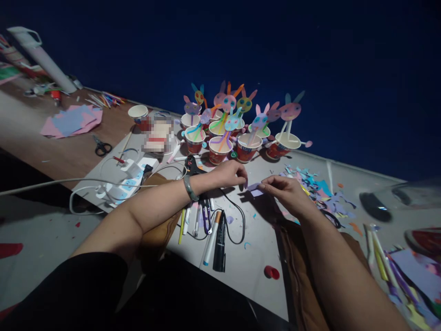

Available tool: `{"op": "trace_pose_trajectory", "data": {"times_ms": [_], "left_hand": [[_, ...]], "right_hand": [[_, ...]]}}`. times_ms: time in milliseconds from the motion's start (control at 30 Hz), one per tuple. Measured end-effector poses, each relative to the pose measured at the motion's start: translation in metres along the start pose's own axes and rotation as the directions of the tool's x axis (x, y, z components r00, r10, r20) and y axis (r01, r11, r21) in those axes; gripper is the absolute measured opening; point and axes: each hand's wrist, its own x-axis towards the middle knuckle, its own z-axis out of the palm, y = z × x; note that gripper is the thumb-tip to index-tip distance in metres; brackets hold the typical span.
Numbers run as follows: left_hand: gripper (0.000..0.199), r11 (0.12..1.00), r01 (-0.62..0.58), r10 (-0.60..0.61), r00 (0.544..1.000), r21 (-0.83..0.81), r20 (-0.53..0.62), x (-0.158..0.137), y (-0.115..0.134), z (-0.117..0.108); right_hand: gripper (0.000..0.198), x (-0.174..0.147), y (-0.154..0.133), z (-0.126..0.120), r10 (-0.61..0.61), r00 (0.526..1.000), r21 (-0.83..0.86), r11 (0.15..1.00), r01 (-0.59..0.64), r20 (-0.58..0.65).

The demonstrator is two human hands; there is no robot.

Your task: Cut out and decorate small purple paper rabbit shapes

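A small piece of light purple paper [255, 189] is pinched between the thumb and fingers of my right hand [285, 193], above the table. Close to its left edge, my left hand [231, 174] has its fingertips closed on a small purple scrap [245, 184]; whether the two pieces are joined, I cannot tell. Beyond my hands stand several red paper cups [250, 148], with colourful paper rabbit heads [259, 120] on stems rising from them. A hot glue gun [193, 166] lies behind my left wrist, partly covered by the arm.
Markers [219, 248], pens and purple-handled scissors [206, 220] lie in front of me. Paper scraps [320, 186] cover the right side. A power strip [132, 181] with cables sits at left, near black scissors [102, 146]. A red cap [272, 272] lies near the front edge.
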Motion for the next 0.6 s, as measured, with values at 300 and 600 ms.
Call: {"op": "trace_pose_trajectory", "data": {"times_ms": [300, 600], "left_hand": [[0.021, 0.969, 0.02, -0.018, 1.0, 0.245, -0.009, 0.007, -0.014, 0.006], [0.031, 0.871, -0.064, 0.076, 0.997, 0.488, -0.005, 0.001, -0.011, 0.005]], "right_hand": [[0.039, 0.008, 0.01, -0.001, 0.023, 0.97, 0.081, 0.997, -0.004, -0.241], [0.034, 0.006, 0.007, 0.0, 0.032, 0.967, -0.008, 0.999, -0.035, -0.253]]}}
